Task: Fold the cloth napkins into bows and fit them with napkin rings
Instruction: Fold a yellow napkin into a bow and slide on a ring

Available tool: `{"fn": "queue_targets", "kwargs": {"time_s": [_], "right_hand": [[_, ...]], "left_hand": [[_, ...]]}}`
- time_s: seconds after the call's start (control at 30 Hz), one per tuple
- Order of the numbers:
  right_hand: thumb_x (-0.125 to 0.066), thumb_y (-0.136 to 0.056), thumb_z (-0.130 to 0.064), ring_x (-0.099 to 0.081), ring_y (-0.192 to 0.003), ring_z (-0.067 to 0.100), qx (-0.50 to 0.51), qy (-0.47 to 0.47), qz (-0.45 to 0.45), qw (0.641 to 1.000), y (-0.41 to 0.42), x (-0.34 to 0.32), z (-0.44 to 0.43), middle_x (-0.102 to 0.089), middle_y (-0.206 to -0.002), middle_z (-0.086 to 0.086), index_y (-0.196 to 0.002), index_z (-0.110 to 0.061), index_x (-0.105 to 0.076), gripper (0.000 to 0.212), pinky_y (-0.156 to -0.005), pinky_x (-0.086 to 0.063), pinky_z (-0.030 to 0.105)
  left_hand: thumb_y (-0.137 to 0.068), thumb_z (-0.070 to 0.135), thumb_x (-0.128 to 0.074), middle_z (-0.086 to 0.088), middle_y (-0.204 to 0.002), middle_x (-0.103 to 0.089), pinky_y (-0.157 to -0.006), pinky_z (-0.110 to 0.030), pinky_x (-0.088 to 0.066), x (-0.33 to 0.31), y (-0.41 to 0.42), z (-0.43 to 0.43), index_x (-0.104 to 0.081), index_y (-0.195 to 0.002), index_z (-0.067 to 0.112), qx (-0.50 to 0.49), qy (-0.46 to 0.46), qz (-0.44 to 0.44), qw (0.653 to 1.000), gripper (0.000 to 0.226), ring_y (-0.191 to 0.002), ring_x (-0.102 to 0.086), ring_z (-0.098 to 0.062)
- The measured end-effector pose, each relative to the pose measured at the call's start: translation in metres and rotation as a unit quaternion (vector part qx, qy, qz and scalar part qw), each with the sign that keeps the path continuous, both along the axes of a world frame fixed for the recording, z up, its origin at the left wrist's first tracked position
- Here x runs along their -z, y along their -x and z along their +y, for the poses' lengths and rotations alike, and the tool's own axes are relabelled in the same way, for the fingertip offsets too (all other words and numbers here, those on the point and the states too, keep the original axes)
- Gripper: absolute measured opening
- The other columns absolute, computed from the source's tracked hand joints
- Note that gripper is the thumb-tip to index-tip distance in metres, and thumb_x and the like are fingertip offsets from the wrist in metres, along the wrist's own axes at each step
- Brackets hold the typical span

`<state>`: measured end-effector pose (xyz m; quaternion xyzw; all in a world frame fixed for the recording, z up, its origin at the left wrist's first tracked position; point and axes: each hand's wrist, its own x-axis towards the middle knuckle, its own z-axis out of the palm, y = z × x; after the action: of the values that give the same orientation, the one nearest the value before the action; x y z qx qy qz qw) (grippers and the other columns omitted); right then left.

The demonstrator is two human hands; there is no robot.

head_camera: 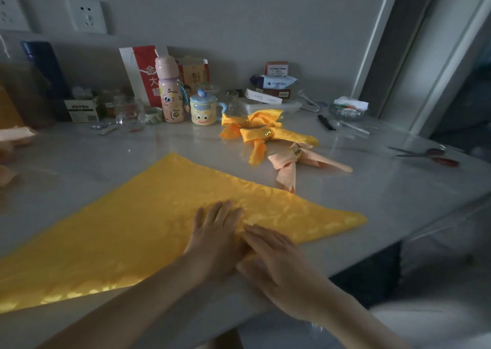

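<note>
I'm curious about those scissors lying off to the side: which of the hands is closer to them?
Right. The right hand presses the yellow napkin, below-left of the scissors; the left hand lies beside it, farther left.

Yellow napkin flat, triangle; 3 ringed bows behind.

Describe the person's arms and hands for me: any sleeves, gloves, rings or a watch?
The left hand and right hand are ungloved, on arms bare to the frame edge, with no sleeves in view. No watch, bracelet or ring shows, though the light is dim.
</note>
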<state>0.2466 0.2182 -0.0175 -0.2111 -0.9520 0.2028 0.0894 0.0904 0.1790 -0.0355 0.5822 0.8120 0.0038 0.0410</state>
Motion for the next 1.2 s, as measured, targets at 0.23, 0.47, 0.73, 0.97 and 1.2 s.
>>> {"fn": "queue_targets", "kwargs": {"time_s": [0.23, 0.47, 0.73, 0.97, 1.2], "right_hand": [[0.017, -0.062, -0.081, 0.030, -0.136, 0.003, 0.033, -0.065, -0.201, 0.977, -0.050, 0.003, 0.034, 0.033, -0.143, -0.015, -0.140, -0.028, 0.024, 0.094, -0.112, 0.018, 0.024], [0.003, -0.083, -0.069, 0.009, -0.146, 0.022, 0.258, -0.067, -0.256, 0.929, -0.088, -0.009, 0.089, 0.013, -0.158, 0.006, -0.150, -0.015, 0.005, 0.086, -0.118, 0.003, 0.036], [-0.036, -0.100, -0.016, -0.048, -0.122, 0.019, 0.151, -0.048, 0.166, 0.973, 0.014, -0.021, 0.022, -0.052, -0.131, 0.005, -0.130, -0.012, -0.050, 0.033, -0.101, -0.038, 0.028], [-0.026, -0.098, -0.051, -0.010, -0.145, 0.012, -0.046, 0.038, 0.004, 0.998, 0.085, -0.003, -0.014, -0.020, -0.156, 0.000, -0.148, -0.026, -0.022, 0.057, -0.114, -0.011, 0.026], [0.037, -0.032, -0.085, 0.015, -0.144, 0.010, -0.074, -0.096, -0.117, 0.986, 0.101, 0.017, -0.028, 0.013, -0.158, -0.007, -0.149, -0.037, -0.001, 0.132, -0.115, 0.010, 0.030]], "left_hand": [[-0.084, 0.071, -0.006, 0.007, -0.158, 0.004, -0.117, -0.043, 0.005, 0.004, -0.005, 0.005, -0.007, -0.149, 0.030, -0.007, -0.013, -0.020, 1.000, 0.077, -0.145, 0.007, -0.014], [-0.095, 0.060, -0.018, 0.002, -0.159, 0.005, -0.117, -0.048, 0.006, 0.000, -0.006, 0.002, -0.006, -0.150, 0.028, -0.003, -0.018, -0.017, 1.000, 0.065, -0.145, 0.009, -0.018], [-0.102, 0.031, -0.023, -0.004, -0.158, -0.008, -0.117, -0.041, 0.000, -0.029, -0.034, -0.018, -0.012, -0.149, 0.018, -0.010, -0.202, 0.015, 0.979, 0.050, -0.146, 0.000, -0.019], [-0.095, 0.054, -0.013, -0.001, -0.159, 0.002, -0.117, -0.036, 0.006, -0.019, 0.031, -0.110, -0.009, -0.151, 0.016, -0.103, -0.107, -0.030, 0.989, 0.067, -0.145, 0.011, -0.014], [-0.031, 0.089, 0.033, 0.004, -0.155, 0.023, -0.114, -0.030, 0.015, -0.002, 0.080, -0.201, 0.014, -0.149, 0.022, -0.154, 0.026, -0.067, 0.985, 0.137, -0.141, 0.024, -0.010]]}}
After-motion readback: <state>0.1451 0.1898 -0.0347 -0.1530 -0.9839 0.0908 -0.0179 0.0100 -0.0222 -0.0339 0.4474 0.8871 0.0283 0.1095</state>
